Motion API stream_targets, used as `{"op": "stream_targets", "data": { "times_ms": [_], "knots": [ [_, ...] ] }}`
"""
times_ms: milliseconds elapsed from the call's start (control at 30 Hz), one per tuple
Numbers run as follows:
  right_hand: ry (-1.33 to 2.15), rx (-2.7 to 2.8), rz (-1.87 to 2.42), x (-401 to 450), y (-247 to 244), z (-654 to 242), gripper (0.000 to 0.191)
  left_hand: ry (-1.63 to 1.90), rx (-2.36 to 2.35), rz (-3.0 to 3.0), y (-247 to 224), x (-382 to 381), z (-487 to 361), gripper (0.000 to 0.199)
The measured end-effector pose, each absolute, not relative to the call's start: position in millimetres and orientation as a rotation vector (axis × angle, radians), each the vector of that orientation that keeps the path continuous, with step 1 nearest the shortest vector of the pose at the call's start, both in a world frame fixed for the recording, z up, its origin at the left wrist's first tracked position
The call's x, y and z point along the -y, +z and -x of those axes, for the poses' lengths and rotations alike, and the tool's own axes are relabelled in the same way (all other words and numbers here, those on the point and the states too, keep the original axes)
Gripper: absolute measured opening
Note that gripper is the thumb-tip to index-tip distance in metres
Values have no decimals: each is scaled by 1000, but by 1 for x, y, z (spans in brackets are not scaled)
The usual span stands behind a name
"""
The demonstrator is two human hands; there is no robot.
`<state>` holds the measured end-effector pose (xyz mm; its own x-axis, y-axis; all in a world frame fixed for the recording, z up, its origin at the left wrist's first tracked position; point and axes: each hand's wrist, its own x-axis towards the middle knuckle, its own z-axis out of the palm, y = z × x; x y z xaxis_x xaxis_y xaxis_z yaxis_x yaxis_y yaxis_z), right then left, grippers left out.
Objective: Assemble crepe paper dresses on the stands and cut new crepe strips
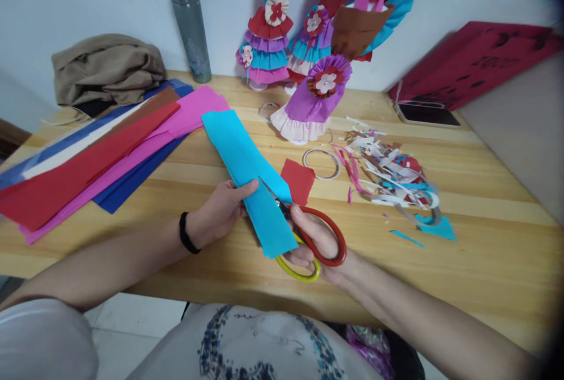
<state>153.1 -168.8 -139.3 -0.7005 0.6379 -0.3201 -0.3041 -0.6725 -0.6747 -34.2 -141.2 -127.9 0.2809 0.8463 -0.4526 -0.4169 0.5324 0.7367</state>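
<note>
My left hand (224,209) pinches a long light-blue strip (240,148) near its middle, thumb on top and fingers beneath. In my right hand (315,239) are scissors (341,245) with one red and one yellow handle loop. Their blades lie in a lengthwise cut in the blue strip, partly hidden by it. The cut parts the strip's near end into two pieces. Just beyond the scissors, a red square (299,182) lies on the wooden table (374,286), touching or partly under the blue strip's right piece.
Coloured sheets (92,162) and a brown cloth (106,69) lie left. A bottle (189,27) and little ruffled dresses (268,33) stand at the back. On the right are scraps (388,168), tape rolls (321,164), a phone (427,114) and a dark red bag (476,69).
</note>
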Motion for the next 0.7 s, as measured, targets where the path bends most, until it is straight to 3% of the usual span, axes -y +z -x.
{"op": "stream_targets", "data": {
  "times_ms": [300, 700],
  "knots": [
    [2266, 911, 711, 169, -142, -151, 55, 927, -961, -472, -126, 135, 36, 44],
    [2428, 745, 673, 167, -151, -159, 57, 965, -984, -512, -135, 136, 38, 36]
  ]
}}
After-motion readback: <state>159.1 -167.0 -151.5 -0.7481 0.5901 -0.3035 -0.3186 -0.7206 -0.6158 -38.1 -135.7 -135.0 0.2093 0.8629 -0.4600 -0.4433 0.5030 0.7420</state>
